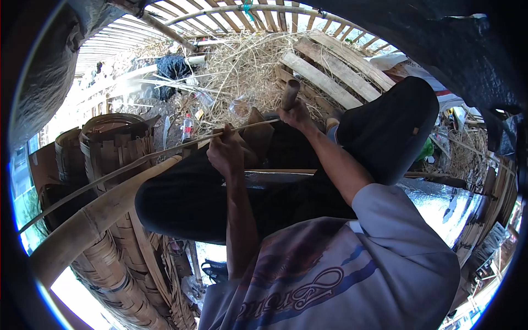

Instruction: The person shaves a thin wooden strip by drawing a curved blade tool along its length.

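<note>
A long thin bamboo strip point(148, 158) runs from the lower left up to the middle of the view. My left hand point(225, 153) is closed round it near its upper end. My right hand point(297, 114) grips a thick round wooden handle point(290, 94) that sticks up out of the fist. The strip's end reaches close to my right hand. Whatever lies below the right fist is hard to make out. Beneath the strip, between my hands, stands a brown wedge-like piece point(256, 137) whose nature is unclear.
A thick bamboo pole point(104, 206) slants beside my left knee. Rolled woven bamboo point(113, 135) stands at the left, with more below it. Wooden planks point(324, 80) lie on straw point(242, 58) ahead. A slatted bamboo fence point(269, 19) curves along the back.
</note>
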The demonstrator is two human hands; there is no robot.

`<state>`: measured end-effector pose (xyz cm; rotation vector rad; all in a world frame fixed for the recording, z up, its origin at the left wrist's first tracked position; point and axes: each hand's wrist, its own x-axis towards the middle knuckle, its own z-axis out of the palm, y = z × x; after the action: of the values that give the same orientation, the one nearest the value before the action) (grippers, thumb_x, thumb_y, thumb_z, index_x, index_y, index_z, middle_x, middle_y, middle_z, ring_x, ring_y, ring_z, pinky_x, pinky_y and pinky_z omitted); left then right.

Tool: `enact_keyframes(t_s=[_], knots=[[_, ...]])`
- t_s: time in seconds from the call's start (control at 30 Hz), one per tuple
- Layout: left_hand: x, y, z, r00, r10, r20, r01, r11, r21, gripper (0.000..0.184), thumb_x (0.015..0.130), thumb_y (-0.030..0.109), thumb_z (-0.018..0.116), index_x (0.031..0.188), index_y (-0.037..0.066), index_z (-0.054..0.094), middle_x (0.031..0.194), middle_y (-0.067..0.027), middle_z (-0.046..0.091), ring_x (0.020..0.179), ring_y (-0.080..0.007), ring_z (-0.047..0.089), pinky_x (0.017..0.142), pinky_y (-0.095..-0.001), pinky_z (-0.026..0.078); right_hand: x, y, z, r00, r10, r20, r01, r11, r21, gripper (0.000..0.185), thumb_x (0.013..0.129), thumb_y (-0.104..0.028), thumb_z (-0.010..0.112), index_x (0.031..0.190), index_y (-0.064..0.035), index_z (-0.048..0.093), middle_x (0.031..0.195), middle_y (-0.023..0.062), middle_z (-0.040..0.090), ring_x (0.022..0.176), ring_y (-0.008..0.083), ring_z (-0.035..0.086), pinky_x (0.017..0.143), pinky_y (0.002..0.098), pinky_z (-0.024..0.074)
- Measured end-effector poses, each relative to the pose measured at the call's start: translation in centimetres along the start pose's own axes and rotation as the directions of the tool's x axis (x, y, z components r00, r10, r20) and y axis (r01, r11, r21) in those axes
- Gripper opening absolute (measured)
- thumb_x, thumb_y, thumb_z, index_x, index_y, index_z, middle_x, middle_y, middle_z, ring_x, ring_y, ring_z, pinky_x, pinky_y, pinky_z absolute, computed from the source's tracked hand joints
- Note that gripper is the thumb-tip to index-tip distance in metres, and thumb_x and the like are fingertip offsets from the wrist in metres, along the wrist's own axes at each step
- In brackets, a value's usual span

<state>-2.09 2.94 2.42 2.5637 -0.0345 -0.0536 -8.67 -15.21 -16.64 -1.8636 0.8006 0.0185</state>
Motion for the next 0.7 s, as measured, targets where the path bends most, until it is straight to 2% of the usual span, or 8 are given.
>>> enact_keyframes(t_s=[0.07, 0.27, 0.33, 0.37, 0.47, 0.53, 0.6, 0.7], knots=[[-0.2, -0.2, 0.0, 1.0, -0.015, -0.009, 0.016, 0.999, 0.032, 0.033, 0.087, 0.031, 0.064, 0.086, -0.001, 0.069, 0.082, -0.0201, 0.068, 0.078, -0.0371, 0.066, 0.068, -0.0438, 0.049, 0.0, 0.1, 0.2, 0.999, -0.028, -0.017, 0.03, 0.992, 0.124, 0.031, 0.08, -0.032, 0.065, 0.068, -0.0036, 0.067, 0.059, 0.0068, 0.065, 0.054, 0.013, 0.063, 0.053, 0.031, 0.0493], [-0.3, 0.0, 0.0, 0.999, 0.039, -0.013, -0.039, 0.999, 0.028, 0.03, 0.088, 0.031, 0.064, 0.088, 0.001, 0.069, 0.08, -0.0212, 0.068, 0.078, -0.039, 0.066, 0.067, -0.0451, 0.049, -0.3, -5.4, -2.8, 0.999, -0.04, 0.033, 0.03, 0.967, 0.254, 0.027, 0.082, -0.027, 0.064, 0.072, -0.0017, 0.066, 0.061, 0.007, 0.066, 0.052, 0.0131, 0.063, 0.053, 0.0282, 0.0511], [-0.3, -0.2, 0.2, 0.999, 0.051, -0.003, -0.051, 0.999, -0.002, 0.027, 0.088, 0.03, 0.064, 0.09, 0.004, 0.068, 0.078, -0.0213, 0.067, 0.077, -0.0403, 0.066, 0.066, -0.0465, 0.049, -0.1, -1.8, -0.1, 0.998, 0.025, 0.052, -0.03, 0.996, 0.088, 0.033, 0.077, -0.039, 0.064, 0.075, -0.0058, 0.068, 0.07, 0.0141, 0.068, 0.073, 0.0317, 0.069, 0.068, 0.0408, 0.0534], [-0.3, -0.6, 0.4, 0.999, 0.047, 0.004, -0.047, 0.999, -0.022, 0.026, 0.088, 0.03, 0.064, 0.09, 0.004, 0.068, 0.077, -0.0213, 0.067, 0.076, -0.0401, 0.066, 0.065, -0.0462, 0.049, -0.9, -0.1, 0.4, 0.979, -0.201, -0.026, 0.194, 0.968, -0.16, 0.034, 0.078, -0.041, 0.063, 0.08, -0.0074, 0.068, 0.076, 0.0167, 0.069, 0.079, 0.0337, 0.069, 0.069, 0.0413, 0.0542], [0.2, -0.9, 0.7, 0.999, 0.046, 0.003, -0.045, 0.998, -0.046, 0.025, 0.088, 0.028, 0.064, 0.09, 0.004, 0.068, 0.076, -0.0213, 0.067, 0.076, -0.0398, 0.066, 0.064, -0.0458, 0.049, -1.2, -0.1, 0.3, 0.986, -0.152, -0.064, 0.138, 0.974, -0.182, 0.032, 0.079, -0.04, 0.062, 0.08, -0.0089, 0.069, 0.076, 0.0181, 0.068, 0.076, 0.0355, 0.067, 0.07, 0.0407, 0.0549], [0.0, -1.3, 0.8, 1.0, 0.027, 0.007, -0.027, 0.998, -0.054, 0.024, 0.088, 0.027, 0.064, 0.09, 0.004, 0.068, 0.077, -0.0213, 0.067, 0.076, -0.0396, 0.066, 0.063, -0.0456, 0.049, -0.3, -2.3, -1.7, 0.985, -0.172, 0.003, 0.168, 0.958, -0.232, 0.033, 0.078, -0.034, 0.064, 0.076, -0.0016, 0.067, 0.067, 0.0137, 0.067, 0.065, 0.0249, 0.068, 0.065, 0.0349, 0.0527], [0.1, -1.2, 0.8, 0.999, 0.044, 0.011, -0.043, 0.998, -0.051, 0.024, 0.088, 0.027, 0.064, 0.09, 0.003, 0.068, 0.077, -0.0213, 0.067, 0.075, -0.0397, 0.066, 0.063, -0.0453, 0.05, 0.3, -5.3, -4.0, 0.998, 0.03, 0.061, -0.042, 0.977, 0.211, 0.029, 0.08, -0.03, 0.063, 0.075, -0.0015, 0.068, 0.064, 0.0106, 0.067, 0.058, 0.0176, 0.065, 0.057, 0.0312, 0.0508], [0.1, -0.3, 0.2, 0.999, 0.05, 0.019, -0.05, 0.999, -0.014, 0.024, 0.088, 0.027, 0.064, 0.089, 0.003, 0.068, 0.076, -0.0212, 0.067, 0.074, -0.04, 0.065, 0.063, -0.0455, 0.05, -0.2, -5.5, -3.5, 0.997, -0.037, 0.061, 0.015, 0.945, 0.328, 0.028, 0.081, -0.028, 0.063, 0.072, -0.0015, 0.067, 0.062, 0.0083, 0.067, 0.055, 0.0132, 0.063, 0.053, 0.029, 0.0489]])
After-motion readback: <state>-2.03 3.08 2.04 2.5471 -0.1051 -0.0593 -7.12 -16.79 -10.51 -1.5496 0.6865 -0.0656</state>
